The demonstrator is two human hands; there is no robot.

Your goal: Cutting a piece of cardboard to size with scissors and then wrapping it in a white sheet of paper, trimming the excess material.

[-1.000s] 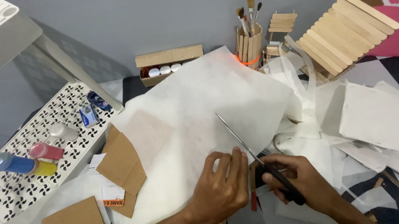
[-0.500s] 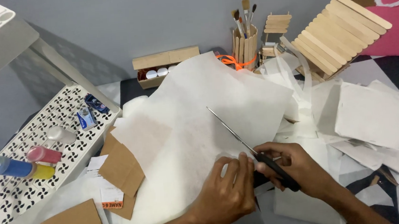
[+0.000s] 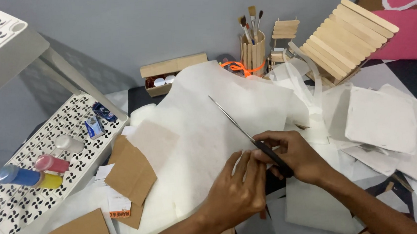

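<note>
A large sheet of white paper (image 3: pixel 219 126) is lying across the middle of the cluttered counter (image 3: pixel 411 76), its far edge reaching toward twelve o'clock. A pair of scissors (image 3: pixel 246 134) with black handles is resting over it, the closed-looking blades pointing to about eleven o'clock.

The right hand (image 3: pixel 297 157), coming in from five o'clock, is gripping the scissor handles, its fingers (image 3: pixel 273 137) curled around them. The left hand (image 3: pixel 236 193), coming in from six o'clock, is pressing flat on the sheet just beside the handles, fingers stretched out and grasping nothing, their tips touching the right hand.

To cut well here, the left hand should probably be holding the sheet taut and staying clear of the blade line, while the right is opening the blades wide and making long, steady strokes.

At nine o'clock of the sheet, brown cardboard pieces (image 3: pixel 131 171) are lying partly on it. Farther toward eight o'clock, a white patterned tray (image 3: pixel 10 214) is holding paint bottles (image 3: pixel 31 173). At twelve o'clock a craft-stick cup of brushes (image 3: pixel 252 43) is standing, with a craft-stick ramp (image 3: pixel 345 36) at one o'clock and loose white paper squares (image 3: pixel 382 119) at three o'clock.
</note>
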